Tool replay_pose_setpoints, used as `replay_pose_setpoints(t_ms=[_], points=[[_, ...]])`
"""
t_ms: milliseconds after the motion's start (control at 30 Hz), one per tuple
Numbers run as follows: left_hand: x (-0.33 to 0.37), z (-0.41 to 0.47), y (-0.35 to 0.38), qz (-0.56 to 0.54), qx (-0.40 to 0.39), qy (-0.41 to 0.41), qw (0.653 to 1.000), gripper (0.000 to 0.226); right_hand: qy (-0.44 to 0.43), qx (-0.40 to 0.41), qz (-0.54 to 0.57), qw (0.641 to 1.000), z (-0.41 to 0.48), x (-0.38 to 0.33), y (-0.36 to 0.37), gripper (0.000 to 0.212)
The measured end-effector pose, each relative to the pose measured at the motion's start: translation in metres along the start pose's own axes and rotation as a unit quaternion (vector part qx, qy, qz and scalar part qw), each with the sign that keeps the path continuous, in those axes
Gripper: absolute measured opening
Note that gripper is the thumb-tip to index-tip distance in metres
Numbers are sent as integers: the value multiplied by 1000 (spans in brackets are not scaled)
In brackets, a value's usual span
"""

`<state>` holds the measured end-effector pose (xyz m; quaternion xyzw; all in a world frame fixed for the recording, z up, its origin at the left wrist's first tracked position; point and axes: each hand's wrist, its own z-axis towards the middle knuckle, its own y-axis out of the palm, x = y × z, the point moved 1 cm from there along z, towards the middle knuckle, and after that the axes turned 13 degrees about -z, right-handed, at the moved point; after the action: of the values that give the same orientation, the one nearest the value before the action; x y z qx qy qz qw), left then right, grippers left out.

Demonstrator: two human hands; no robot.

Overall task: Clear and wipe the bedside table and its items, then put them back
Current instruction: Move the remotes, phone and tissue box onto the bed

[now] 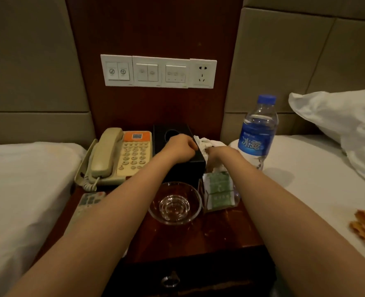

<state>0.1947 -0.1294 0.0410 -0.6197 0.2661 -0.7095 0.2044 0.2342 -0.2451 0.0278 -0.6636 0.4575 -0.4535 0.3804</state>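
My left hand (180, 146) grips the black tissue box (184, 170) while my right hand (217, 152) clutches a white cloth (205, 142) beside it.

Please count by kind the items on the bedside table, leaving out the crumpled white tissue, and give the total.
Telephone: 1
Black tissue box: 1
Glass bowl: 1
Remote control: 1
Clear holder of green packets: 1
Total: 5
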Motion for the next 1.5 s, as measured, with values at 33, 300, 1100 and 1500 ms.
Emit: replay_pose_setpoints(t_ms=[33,300,1100,1500], points=[[-2,6,1,0,4,6,1000,26,-5,-27,2,1000,4,0,2,75],[-9,66,22,43,59,67,995,32,-10,-51,3,999,25,1,7,43],[-19,132,39,59,88,1,994,27,297,172,436,832,70,20,-13,32],[-21,133,29,-229,186,-15,955,26,164,24,289,943,97,10,-3,41]])
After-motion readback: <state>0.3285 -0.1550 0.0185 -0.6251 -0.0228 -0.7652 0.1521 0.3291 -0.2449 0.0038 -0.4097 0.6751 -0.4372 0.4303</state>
